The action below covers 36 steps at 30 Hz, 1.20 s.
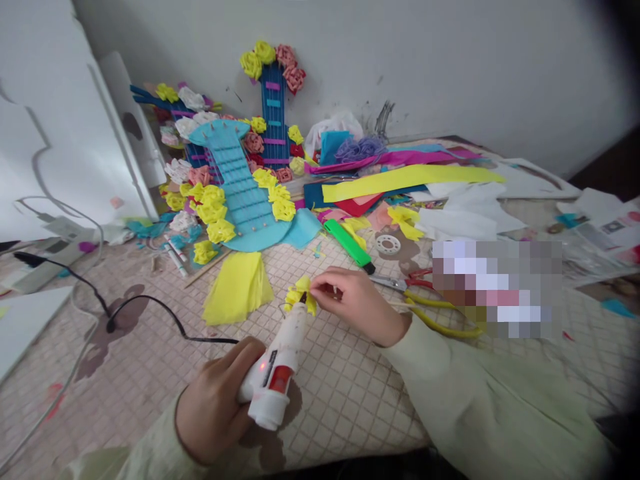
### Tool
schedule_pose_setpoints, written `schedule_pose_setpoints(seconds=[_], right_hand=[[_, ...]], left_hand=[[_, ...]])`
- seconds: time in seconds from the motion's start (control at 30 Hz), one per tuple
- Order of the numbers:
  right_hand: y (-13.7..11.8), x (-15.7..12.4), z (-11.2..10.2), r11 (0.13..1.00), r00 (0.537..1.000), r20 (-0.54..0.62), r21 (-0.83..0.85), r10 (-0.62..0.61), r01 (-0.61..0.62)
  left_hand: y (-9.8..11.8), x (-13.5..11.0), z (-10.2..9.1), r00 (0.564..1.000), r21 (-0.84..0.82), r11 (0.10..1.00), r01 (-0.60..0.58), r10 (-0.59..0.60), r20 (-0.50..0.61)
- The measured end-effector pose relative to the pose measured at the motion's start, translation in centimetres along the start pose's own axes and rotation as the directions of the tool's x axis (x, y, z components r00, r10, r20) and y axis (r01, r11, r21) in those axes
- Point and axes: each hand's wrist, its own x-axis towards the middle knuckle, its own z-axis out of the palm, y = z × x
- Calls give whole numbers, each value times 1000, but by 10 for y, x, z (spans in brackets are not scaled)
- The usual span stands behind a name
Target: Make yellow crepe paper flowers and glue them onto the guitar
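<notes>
My left hand (220, 393) is wrapped round the handle of a white hot glue gun (285, 360) with a lit red light. The gun's dark nozzle points away from me and meets a small yellow paper flower (294, 301). At the flower's right side my right hand (357, 303) has its thumb and fingertips pinched on the paper. Just left of the flower lies a stack of yellow crepe paper sheets (239, 290). Behind it leans a light blue guitar-shaped piece (245, 183) with strings and yellow paper flowers along its sides.
Right of my hands lie yellow-handled scissors (440, 323), a green utility knife (349, 245) and a white spool (388, 245). A dark blue guitar-shaped piece (274, 113) leans against the wall. A black cord (165, 303) crosses the left side near a power strip (55, 250).
</notes>
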Motion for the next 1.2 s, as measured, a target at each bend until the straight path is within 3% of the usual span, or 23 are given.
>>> schedule_pose_setpoints(seconds=[1.1,1.2], right_hand=[[3,1,0,999,1000,5,-41,-19,19],[3,1,0,999,1000,10,-48,-19,19]], left_hand=[[-2,1,-3,990,-3,998,62,-61,130],[-1,-4,-3,995,-31,996,86,-84,56]])
